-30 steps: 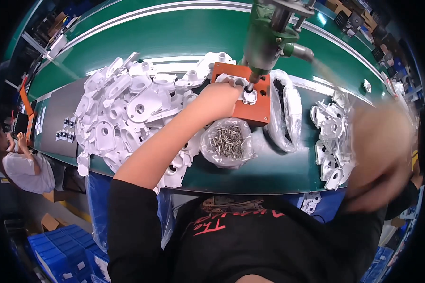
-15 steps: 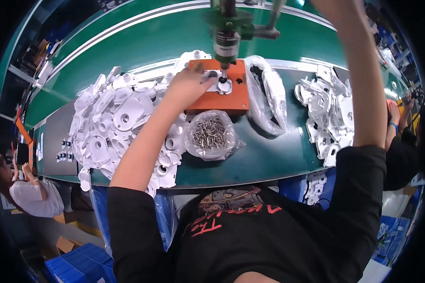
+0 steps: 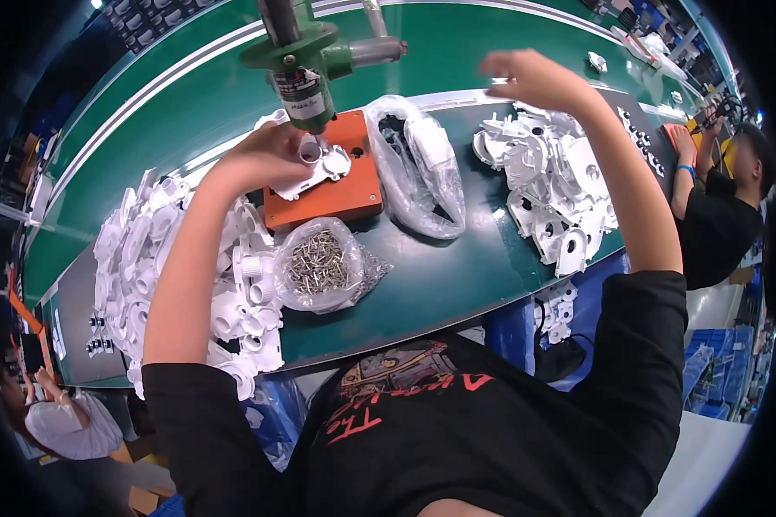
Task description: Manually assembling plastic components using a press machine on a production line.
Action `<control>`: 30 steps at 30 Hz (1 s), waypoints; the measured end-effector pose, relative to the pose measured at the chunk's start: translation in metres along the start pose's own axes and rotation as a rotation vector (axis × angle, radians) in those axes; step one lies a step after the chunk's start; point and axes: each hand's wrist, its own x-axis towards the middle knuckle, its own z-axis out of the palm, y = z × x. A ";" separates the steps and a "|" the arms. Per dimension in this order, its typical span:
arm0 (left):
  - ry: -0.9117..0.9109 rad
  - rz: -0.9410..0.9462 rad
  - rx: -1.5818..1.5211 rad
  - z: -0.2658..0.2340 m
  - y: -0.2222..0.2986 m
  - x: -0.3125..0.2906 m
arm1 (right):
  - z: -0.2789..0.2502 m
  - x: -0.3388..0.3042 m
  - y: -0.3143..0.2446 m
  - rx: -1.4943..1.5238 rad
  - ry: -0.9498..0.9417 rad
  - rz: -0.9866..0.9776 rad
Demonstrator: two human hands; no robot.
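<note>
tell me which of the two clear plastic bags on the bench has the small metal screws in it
The smaller bag, lying just in front of the orange fixture, holds the metal screws. The larger bag to the right of the fixture holds white plastic parts instead.

We see a clear bag of screws (image 3: 319, 265) near us, white parts heaped left (image 3: 159, 258) and right (image 3: 556, 185).

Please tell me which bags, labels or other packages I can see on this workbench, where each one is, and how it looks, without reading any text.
Clear plastic bag of small metal screws: near bench edge, below the orange fixture block; rounded, crumpled.
Clear plastic bag of white plastic parts: right of the orange block; long, lying open.
Label on the hanging green screwdriver: above the block, by the left hand; white band with dark print.
Right hand: raised, holding nothing.
</note>
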 end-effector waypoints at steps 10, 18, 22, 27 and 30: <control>0.368 -0.082 -0.113 -0.080 -0.055 -0.016 | 0.010 -0.116 0.078 0.043 0.383 0.205; 0.883 -0.344 0.194 -0.073 -0.157 0.002 | 0.066 -0.138 0.092 -0.053 0.314 0.232; 0.881 -0.229 0.141 -0.061 -0.146 -0.006 | 0.068 -0.133 0.071 -0.015 0.336 0.321; 0.276 -0.263 0.151 -0.044 -0.102 -0.022 | 0.076 -0.134 0.075 -0.127 0.430 0.305; 0.219 -0.179 0.304 -0.017 -0.091 -0.020 | 0.074 -0.140 0.077 -0.206 0.448 0.337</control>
